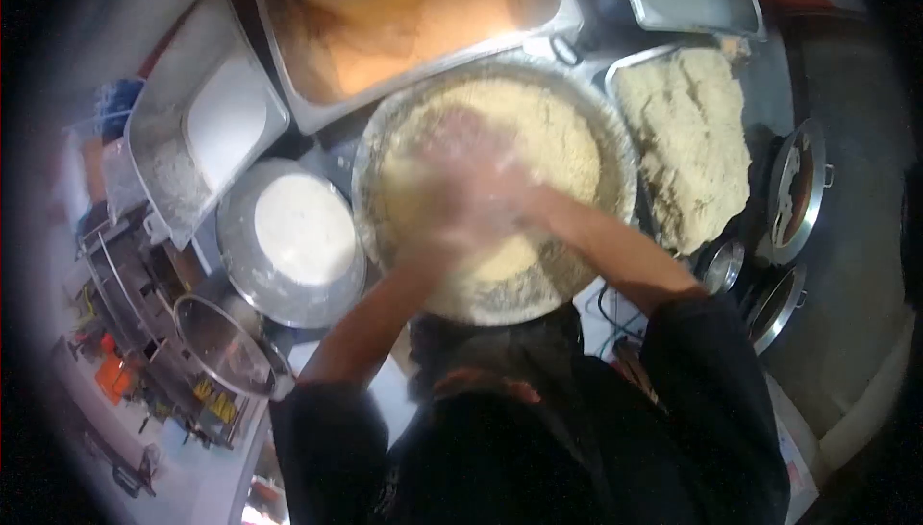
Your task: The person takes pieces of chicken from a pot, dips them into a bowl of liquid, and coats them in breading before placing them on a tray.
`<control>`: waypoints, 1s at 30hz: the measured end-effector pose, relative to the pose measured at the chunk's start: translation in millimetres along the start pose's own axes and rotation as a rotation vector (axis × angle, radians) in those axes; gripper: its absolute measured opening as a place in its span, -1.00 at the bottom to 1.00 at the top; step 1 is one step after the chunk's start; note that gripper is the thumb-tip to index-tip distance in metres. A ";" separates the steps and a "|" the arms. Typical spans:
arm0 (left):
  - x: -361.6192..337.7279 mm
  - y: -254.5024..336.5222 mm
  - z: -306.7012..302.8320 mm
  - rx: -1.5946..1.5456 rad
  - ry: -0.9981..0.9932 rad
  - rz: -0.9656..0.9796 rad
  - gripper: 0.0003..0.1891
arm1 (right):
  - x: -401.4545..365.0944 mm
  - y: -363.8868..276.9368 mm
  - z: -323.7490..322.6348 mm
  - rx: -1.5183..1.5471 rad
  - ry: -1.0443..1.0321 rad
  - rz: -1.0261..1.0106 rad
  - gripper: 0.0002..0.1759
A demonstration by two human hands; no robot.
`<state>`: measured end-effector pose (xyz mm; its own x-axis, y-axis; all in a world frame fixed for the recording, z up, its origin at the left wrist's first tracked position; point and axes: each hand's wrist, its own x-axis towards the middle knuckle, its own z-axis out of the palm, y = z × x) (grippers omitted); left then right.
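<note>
A wide, round metal bowl holds pale yellow, crumbly flour-like mix. Both of my hands are over the middle of this bowl, close together and smeared by motion. My left hand comes in from the lower left, and my right hand reaches in from the lower right. A whitish coating shows on the blurred hands. Whether the fingers hold any of the mix cannot be made out. Flour dust coats the bowl's inner wall.
Behind the bowl stands a rectangular steel pan of orange powder. To the left are a bowl of white powder, a metal bin and an empty-looking pot. At right sit a large pale yellow mass and a round pan.
</note>
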<state>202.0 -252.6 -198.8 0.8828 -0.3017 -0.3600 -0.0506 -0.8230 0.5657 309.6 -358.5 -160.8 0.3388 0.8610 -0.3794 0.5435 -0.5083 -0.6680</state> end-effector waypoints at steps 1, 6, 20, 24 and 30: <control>3.1 1.0 -5.7 0.061 0.037 0.009 -0.24 | 7.9 14.1 -1.8 0.030 0.062 -0.029 -0.13; 1.9 9.7 -27.8 0.326 0.020 0.027 -0.26 | 50.9 57.1 62.5 0.018 0.294 -0.059 -0.13; -67.1 -18.8 1.8 -0.423 -0.156 -0.006 -0.48 | 16.9 -7.5 73.0 0.014 0.544 0.014 -0.35; -55.6 -34.4 35.4 0.328 0.346 0.222 -0.52 | 31.4 4.8 50.9 -0.028 0.486 -0.077 -0.37; -28.7 -28.3 27.3 -0.789 0.373 0.290 -0.43 | 30.7 -4.9 28.0 -0.159 0.249 0.135 -0.33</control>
<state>165.3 -233.8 -224.7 0.9858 -0.1571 0.0601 -0.0811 -0.1311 0.9881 295.9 -329.0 -187.1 0.5832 0.7639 -0.2761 0.5872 -0.6314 -0.5064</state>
